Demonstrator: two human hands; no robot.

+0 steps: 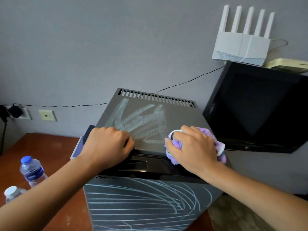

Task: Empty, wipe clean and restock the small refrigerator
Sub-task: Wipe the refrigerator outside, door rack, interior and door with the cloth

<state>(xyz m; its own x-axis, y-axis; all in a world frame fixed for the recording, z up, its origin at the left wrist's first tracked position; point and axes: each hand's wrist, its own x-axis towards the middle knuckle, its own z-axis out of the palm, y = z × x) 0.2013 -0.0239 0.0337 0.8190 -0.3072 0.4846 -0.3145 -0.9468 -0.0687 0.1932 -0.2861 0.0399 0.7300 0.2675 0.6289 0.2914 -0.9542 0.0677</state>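
Observation:
The small grey refrigerator [181, 117] stands in the middle with its door shut. Damp wipe streaks cross its top, and pale curved lines mark the door front. My left hand [108, 145] rests on the front left of the top, fingers curled over the black edge strip. My right hand [195, 147] grips a bunched purple and white cloth [221, 152] against the front right of the top. Two water bottles, one with a blue cap [31, 170] and one with a white cap [12, 193], stand on the brown table at the left.
The brown table [55, 157] lies left of the fridge. A black monitor [256, 107] stands close on the right, under a white router [241, 45] on the wall. Wall sockets [23, 112] and a thin black cable [183, 84] run behind. A blue-edged flat item [78, 147] leans against the fridge's left side.

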